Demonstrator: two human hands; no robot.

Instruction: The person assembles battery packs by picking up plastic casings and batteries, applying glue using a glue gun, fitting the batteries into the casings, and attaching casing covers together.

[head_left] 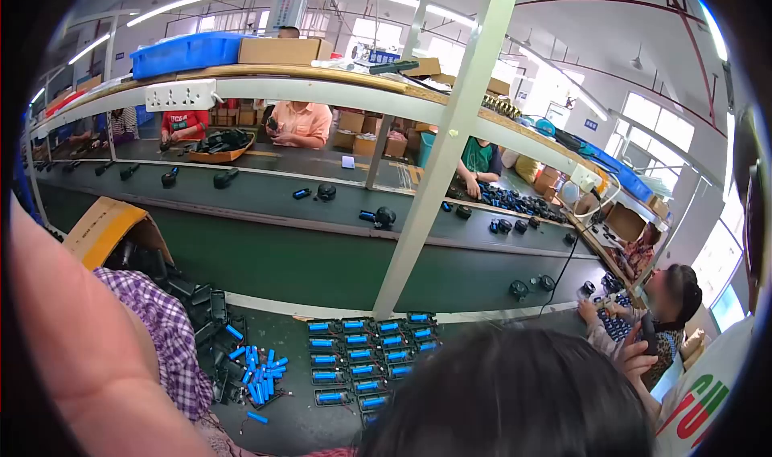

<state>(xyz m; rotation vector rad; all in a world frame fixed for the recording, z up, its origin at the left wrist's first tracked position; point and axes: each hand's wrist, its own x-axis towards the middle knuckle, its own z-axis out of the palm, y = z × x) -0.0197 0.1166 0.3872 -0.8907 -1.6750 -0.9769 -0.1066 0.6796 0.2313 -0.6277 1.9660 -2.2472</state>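
Note:
What appears to be my left hand [96,344] fills the left edge, very close to the camera, its fingers out of sight. My right hand is not in view. Beyond the left hand, a purple checked sleeve [161,328] belongs to a person whose dark-haired head [515,393] covers the bottom middle. On the bench beside that sleeve lies a loose pile of blue cylindrical battery cells [261,374]. Black plastic housings [205,320] are heaped behind it. Right of the pile, black casings [324,360] stand in rows, each with a blue cell inside.
A cardboard box [112,228] of black parts tips toward the bench. A green conveyor belt [265,256] runs across behind a white post [438,151]. Co-workers sit along the far side. At right a person's hand [639,356] holds a dark object. Overhead, a shelf carries a blue bin [189,55].

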